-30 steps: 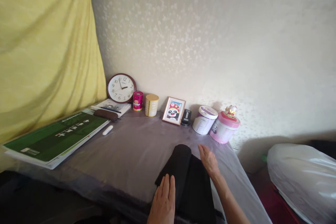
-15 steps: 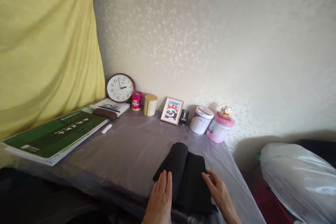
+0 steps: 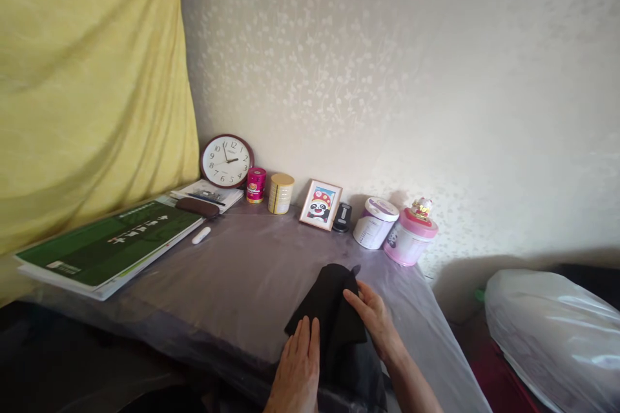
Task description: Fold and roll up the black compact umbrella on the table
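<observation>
A folded piece of black cloth (image 3: 322, 303) lies near the front edge of the covered table, partly rolled along its left side. My left hand (image 3: 298, 355) rests flat on its lower left part, fingers stretched out and close together. At the cloth's right side, my right hand (image 3: 372, 313) pinches a raised flap between thumb and fingers and folds it over to the left. A small dark tip of the cloth sticks up above the right fingers. Part of the flap is hidden behind that hand.
Along the wall stand a clock (image 3: 227, 161), a pink tin (image 3: 256, 185), a yellow-lidded can (image 3: 281, 194), a panda picture frame (image 3: 320, 205), a black stand (image 3: 341, 217) and two tubs (image 3: 375, 224). A green book (image 3: 116, 239) lies left; a plastic-wrapped bundle (image 3: 557, 322) sits right.
My right hand has lifted the cloth's right panel and moved it up and left, over toward the rolled part. My left hand has stayed on the cloth. The view has shifted slightly.
</observation>
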`<action>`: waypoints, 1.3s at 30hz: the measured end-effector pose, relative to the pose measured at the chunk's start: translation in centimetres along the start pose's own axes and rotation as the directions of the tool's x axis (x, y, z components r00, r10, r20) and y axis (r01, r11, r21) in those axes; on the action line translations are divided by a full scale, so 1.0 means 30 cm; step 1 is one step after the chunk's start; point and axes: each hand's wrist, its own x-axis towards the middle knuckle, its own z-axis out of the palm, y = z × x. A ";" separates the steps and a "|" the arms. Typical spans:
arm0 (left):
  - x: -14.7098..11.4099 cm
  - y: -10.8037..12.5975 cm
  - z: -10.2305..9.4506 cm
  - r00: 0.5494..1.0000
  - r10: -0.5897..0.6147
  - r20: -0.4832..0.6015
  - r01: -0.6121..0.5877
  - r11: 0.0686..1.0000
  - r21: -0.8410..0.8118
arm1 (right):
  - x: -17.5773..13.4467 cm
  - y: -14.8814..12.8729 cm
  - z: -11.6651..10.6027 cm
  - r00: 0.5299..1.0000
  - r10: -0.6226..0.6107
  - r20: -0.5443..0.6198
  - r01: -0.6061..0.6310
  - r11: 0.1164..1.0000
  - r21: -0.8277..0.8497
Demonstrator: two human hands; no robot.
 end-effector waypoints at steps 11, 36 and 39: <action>0.021 -0.062 0.077 0.994 0.056 -0.094 -0.063 0.995 -0.073 | 0.110 0.095 0.128 0.994 0.106 0.039 -0.104 0.993 -0.054; 0.051 -0.097 0.131 0.849 0.277 -0.450 -0.192 0.955 0.226 | 0.039 0.091 0.093 0.796 -0.497 0.347 0.605 0.625 -0.493; 0.058 -0.094 0.139 0.833 0.291 -0.470 -0.164 0.942 0.293 | 0.085 0.133 0.070 0.771 -0.539 0.339 0.625 0.541 -0.562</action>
